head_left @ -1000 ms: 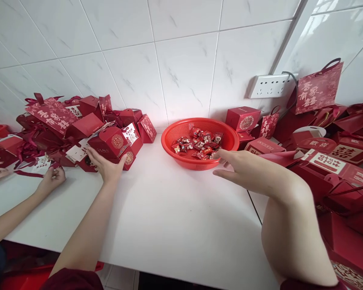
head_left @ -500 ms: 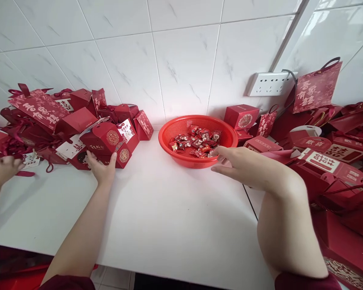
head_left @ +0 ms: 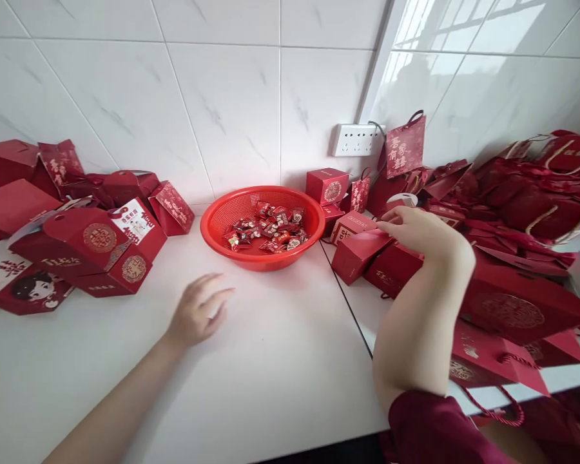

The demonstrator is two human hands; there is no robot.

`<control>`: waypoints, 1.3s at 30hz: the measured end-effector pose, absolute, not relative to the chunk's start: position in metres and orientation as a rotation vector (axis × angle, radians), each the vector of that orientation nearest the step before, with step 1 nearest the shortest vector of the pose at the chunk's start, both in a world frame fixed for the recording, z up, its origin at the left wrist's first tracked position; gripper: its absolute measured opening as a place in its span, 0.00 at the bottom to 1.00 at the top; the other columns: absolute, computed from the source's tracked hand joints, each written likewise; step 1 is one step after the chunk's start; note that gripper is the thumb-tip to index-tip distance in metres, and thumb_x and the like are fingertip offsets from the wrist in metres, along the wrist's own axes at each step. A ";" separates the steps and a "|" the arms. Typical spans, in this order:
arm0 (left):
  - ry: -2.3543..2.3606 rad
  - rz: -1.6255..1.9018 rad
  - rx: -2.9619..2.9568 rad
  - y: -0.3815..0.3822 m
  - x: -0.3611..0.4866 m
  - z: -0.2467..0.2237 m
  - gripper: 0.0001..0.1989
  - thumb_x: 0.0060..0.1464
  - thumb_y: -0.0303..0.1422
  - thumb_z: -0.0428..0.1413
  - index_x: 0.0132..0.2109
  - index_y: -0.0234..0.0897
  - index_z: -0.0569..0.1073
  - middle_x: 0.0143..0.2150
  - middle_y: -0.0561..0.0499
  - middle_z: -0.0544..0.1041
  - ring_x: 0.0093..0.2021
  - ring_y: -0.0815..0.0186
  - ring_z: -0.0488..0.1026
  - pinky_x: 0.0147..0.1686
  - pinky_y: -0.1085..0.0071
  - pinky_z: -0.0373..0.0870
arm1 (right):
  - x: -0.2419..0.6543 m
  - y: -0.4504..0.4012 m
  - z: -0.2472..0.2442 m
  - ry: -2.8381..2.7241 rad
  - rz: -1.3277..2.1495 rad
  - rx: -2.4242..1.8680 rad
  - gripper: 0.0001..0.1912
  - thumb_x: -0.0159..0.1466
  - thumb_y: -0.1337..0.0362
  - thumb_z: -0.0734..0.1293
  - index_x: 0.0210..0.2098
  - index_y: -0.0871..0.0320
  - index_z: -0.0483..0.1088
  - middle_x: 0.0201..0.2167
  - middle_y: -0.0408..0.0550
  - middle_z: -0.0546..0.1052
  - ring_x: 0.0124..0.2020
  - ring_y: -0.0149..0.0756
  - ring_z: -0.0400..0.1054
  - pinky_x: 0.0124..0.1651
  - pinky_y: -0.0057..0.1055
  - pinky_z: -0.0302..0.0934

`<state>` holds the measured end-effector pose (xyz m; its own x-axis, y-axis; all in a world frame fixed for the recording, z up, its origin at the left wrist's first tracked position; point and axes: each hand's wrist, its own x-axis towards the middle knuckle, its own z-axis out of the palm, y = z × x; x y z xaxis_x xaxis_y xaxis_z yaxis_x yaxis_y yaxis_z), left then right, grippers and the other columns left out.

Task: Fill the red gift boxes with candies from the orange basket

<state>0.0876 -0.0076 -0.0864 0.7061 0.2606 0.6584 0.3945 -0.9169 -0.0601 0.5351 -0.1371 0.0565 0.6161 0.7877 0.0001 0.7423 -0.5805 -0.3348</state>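
Observation:
My left hand [head_left: 200, 312] is over the white table, in front of the basket. Its fingers are apart and loosely curled, with nothing in them. To the right, my right hand [head_left: 406, 229] reaches over the pile of gift boxes, fingers stretched out. Its fingertips are at the end of a red gift box [head_left: 355, 258]; whether they touch it I cannot tell. Between the two piles stands a red plastic basket [head_left: 263, 263] with wrapped candies [head_left: 270, 225] inside. A red box with a gold round emblem [head_left: 89, 248] leads the left pile.
Red gift boxes and bags crowd the right side, including a large box [head_left: 512, 309] and a rope-handled box [head_left: 483, 354]. A power strip [head_left: 357, 140] is on the tiled wall. A dark seam crosses the white table [head_left: 270, 361] right of the basket.
My left hand has left the boxes on the left and moved right. My right hand has gone from the basket's edge to the right-hand boxes. The view has turned right; the other person's hand is gone from view.

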 end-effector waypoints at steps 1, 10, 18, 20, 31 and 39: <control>-0.453 -0.838 -2.869 -0.016 0.103 -0.089 0.20 0.60 0.30 0.55 0.59 0.46 0.73 0.65 0.46 0.68 0.64 0.54 0.66 0.66 0.53 0.60 | 0.541 -0.133 0.051 -1.219 0.249 -2.557 0.17 0.67 0.56 0.61 0.50 0.54 0.72 0.52 0.54 0.76 0.52 0.52 0.70 0.49 0.42 0.62; -0.688 -0.030 -3.299 -0.031 0.141 -0.091 0.32 0.67 0.47 0.46 0.73 0.54 0.46 0.75 0.54 0.47 0.74 0.54 0.46 0.71 0.49 0.43 | 0.555 -0.109 0.027 -1.033 0.364 -2.611 0.21 0.67 0.63 0.58 0.55 0.64 0.71 0.57 0.67 0.73 0.56 0.58 0.69 0.51 0.46 0.63; -0.729 -0.063 -3.310 -0.030 0.141 -0.091 0.30 0.66 0.47 0.47 0.72 0.52 0.51 0.74 0.52 0.50 0.74 0.55 0.48 0.71 0.50 0.45 | 0.548 -0.136 0.045 -1.205 0.571 -2.310 0.16 0.67 0.57 0.61 0.50 0.56 0.70 0.44 0.53 0.79 0.37 0.38 0.74 0.36 0.30 0.65; -0.727 -0.072 -3.316 -0.030 0.141 -0.090 0.30 0.66 0.46 0.47 0.72 0.51 0.52 0.74 0.51 0.50 0.74 0.55 0.48 0.71 0.50 0.45 | 0.549 -0.139 0.044 -1.245 0.514 -2.375 0.17 0.62 0.55 0.67 0.47 0.58 0.71 0.43 0.54 0.79 0.37 0.39 0.74 0.36 0.31 0.64; -0.717 -0.127 -3.341 -0.035 0.141 -0.086 0.29 0.66 0.45 0.50 0.71 0.48 0.56 0.73 0.47 0.55 0.73 0.53 0.51 0.70 0.47 0.48 | 0.501 -0.188 0.082 -1.473 0.017 -2.173 0.18 0.58 0.72 0.64 0.47 0.54 0.71 0.40 0.48 0.79 0.42 0.42 0.73 0.46 0.36 0.65; -0.615 -1.266 -2.998 -0.049 0.137 -0.024 0.10 0.60 0.27 0.55 0.47 0.40 0.77 0.47 0.47 0.80 0.49 0.62 0.77 0.52 0.65 0.74 | 0.403 -0.200 0.103 -2.111 0.057 -1.484 0.15 0.64 0.76 0.58 0.43 0.55 0.71 0.41 0.46 0.78 0.39 0.36 0.71 0.42 0.30 0.62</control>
